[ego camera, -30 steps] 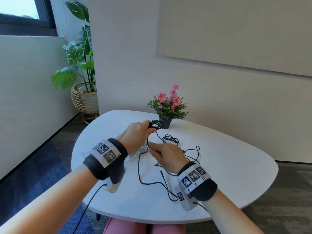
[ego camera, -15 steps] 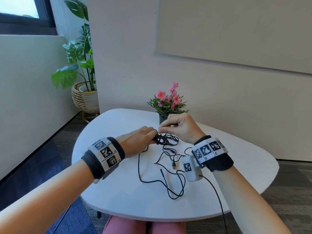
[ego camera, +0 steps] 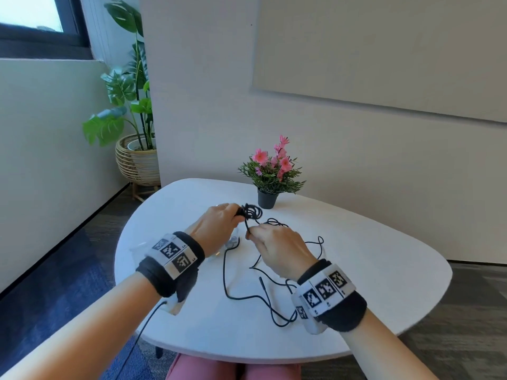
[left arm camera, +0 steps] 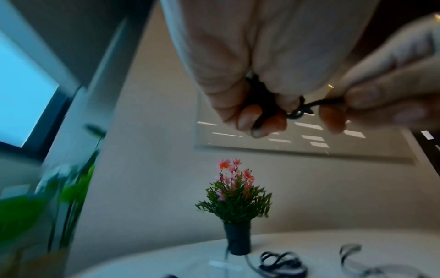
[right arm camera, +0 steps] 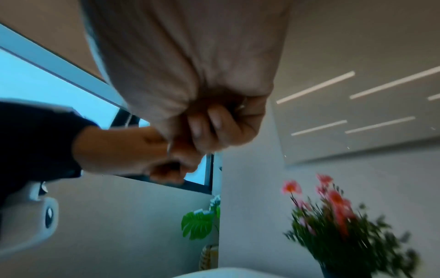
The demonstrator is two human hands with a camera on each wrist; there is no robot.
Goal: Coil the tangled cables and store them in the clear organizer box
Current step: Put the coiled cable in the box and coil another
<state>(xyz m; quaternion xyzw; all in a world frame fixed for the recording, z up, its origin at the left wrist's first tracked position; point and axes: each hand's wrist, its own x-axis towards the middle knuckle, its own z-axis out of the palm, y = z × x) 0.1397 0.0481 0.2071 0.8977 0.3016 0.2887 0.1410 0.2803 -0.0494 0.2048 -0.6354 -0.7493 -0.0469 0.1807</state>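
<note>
Coil [ego camera: 251,211] small and black, pinched in my left hand [ego camera: 216,229] above the table [ego camera: 370,259], near the flower pot [ego camera: 266,199]. My right hand [ego camera: 277,250] pinches the cable [ego camera: 233,281] just right of it, feeding the next turn. Slack trails toward the near edge in crossed loops. Risks: a crossing could cinch into a knot if I pull fast; loops could spring off my left fingers [left arm camera: 247,120] if the pinch eases; dragged slack might catch the pot. Box [ego camera: 137,246] seems to sit under my left wrist, barely visible.
</note>
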